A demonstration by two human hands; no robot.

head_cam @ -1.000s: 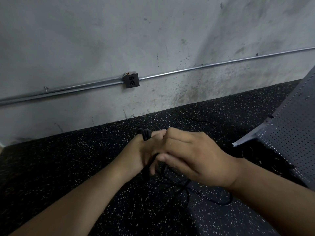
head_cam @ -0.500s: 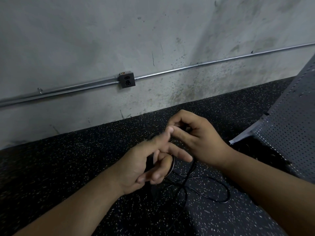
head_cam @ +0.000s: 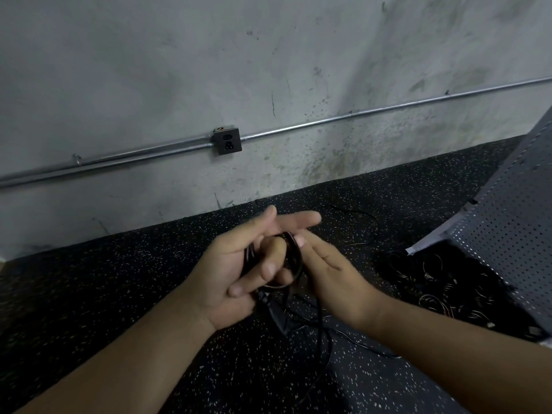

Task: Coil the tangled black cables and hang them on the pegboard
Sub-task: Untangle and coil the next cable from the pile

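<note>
Right hand (head_cam: 328, 270) has opened flat against the cable coil (head_cam: 294, 259) that left hand (head_cam: 236, 264) grips.

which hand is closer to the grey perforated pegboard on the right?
Right. The right hand sits between the black cable coil and the grey perforated pegboard, clearly apart from the board; the left hand grips the coil on the side away from the board.

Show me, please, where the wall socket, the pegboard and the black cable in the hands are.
wall socket (head_cam: 227, 141): head view, on its dark front plate.
pegboard (head_cam: 507, 234): head view, on its perforated face, at the right.
black cable (head_cam: 277, 316): head view, on its plug end, hanging under the coil.
</note>
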